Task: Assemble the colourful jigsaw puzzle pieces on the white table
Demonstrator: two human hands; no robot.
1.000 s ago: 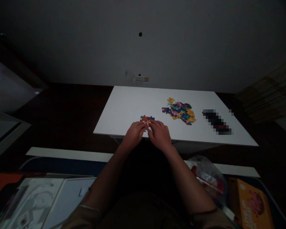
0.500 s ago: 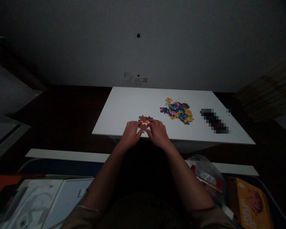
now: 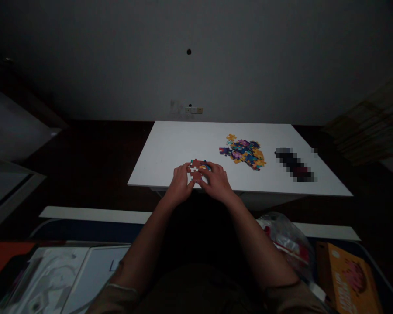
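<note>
Near the front edge of the white table, my left hand [image 3: 180, 182] and my right hand [image 3: 216, 181] close in from both sides around a brown jigsaw piece [image 3: 197, 175]. Both thumbs meet at its lower edge, and the right fingertips reach over its right side. Just beyond it lies a small group of brown and blue jigsaw pieces [image 3: 196, 164] with an orange mark, partly covered by my fingers. A thin white gap shows between this group and the brown piece. Farther right is a heap of mixed colourful jigsaw pieces [image 3: 245, 152].
A pixelated dark object [image 3: 294, 165] lies on the right of the white table [image 3: 170, 139]. Behind the table stands a wall with a socket [image 3: 194, 110]. Beside me are an orange box [image 3: 352, 279], a clear plastic bag [image 3: 286, 235] and an open white box [image 3: 94, 270].
My right fingers have shifted a little over the brown piece, and more of the group beyond it shows. The view has tilted slightly. The heap is unchanged.
</note>
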